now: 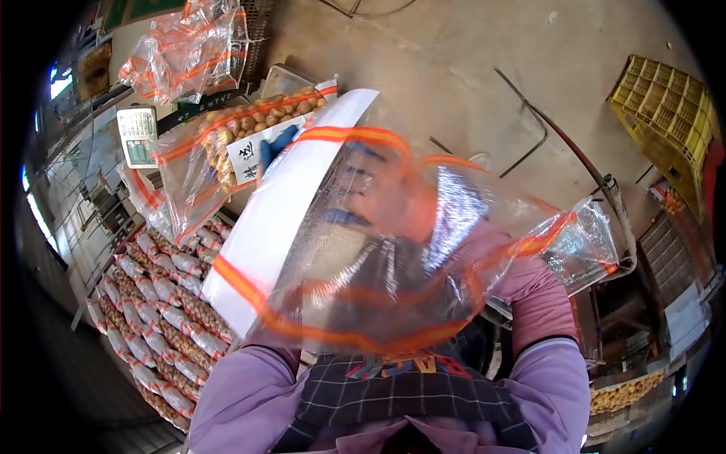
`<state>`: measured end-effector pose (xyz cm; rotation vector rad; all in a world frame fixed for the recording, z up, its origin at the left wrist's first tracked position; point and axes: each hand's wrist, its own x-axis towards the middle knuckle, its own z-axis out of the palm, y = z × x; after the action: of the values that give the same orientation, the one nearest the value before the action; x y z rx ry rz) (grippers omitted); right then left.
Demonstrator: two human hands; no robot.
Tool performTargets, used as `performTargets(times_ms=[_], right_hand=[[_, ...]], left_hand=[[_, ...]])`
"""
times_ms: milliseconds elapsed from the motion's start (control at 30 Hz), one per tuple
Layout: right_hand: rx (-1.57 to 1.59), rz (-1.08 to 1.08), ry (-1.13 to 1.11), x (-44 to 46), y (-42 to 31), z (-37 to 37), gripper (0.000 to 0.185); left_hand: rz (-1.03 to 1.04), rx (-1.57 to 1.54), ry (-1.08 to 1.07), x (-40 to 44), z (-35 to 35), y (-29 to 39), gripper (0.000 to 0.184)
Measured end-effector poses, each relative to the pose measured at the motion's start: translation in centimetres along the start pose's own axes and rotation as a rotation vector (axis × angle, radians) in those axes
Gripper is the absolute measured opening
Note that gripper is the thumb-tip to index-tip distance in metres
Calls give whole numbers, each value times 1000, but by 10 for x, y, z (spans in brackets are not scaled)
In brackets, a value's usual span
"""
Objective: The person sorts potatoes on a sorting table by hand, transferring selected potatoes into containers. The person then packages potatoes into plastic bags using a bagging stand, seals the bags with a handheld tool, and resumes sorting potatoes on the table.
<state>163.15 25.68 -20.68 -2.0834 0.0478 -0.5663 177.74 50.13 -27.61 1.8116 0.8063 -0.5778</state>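
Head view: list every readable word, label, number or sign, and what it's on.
"精选" (apparent reading, sideways): card on the bag of nuts.
"BA" (tentative; the rest is partly covered or unclear): apron.
Keypad and screen of the display box: too small to read.
White characters on the dark strip: too small.
White sheet: no print visible.
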Motion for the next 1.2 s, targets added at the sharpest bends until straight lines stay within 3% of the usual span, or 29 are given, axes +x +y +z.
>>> performTargets(times_ms=[233, 500, 733, 900, 1033, 1133, 1200], right_hand=[[24, 155, -34, -37, -2, -22, 44], [55, 361, -166, -54, 19, 3, 38], [-17, 815, -478, -103, 73, 34, 33], [-257, 1167, -790, -193, 97, -8, 30], [-401, 1382, -1025, -256, 57, -62, 28], [-547, 1281, -1060, -260, -17, -83, 27], [-297, 1346, -724, -207, -79, -111, 31]], left_hand=[[6, 43, -7, -12, 15, -8, 58], [3, 83, -19, -24, 38, -26, 59], [-7, 152, -58, -28, 61, -55, 59], [-38, 256, -108, -16, 67, -76, 60], [-35, 355, -248, -8, 8, -60, 55], [162, 372, -511, -24, -34, -19, 54], [280, 417, -693, -34, -60, 38, 46]])
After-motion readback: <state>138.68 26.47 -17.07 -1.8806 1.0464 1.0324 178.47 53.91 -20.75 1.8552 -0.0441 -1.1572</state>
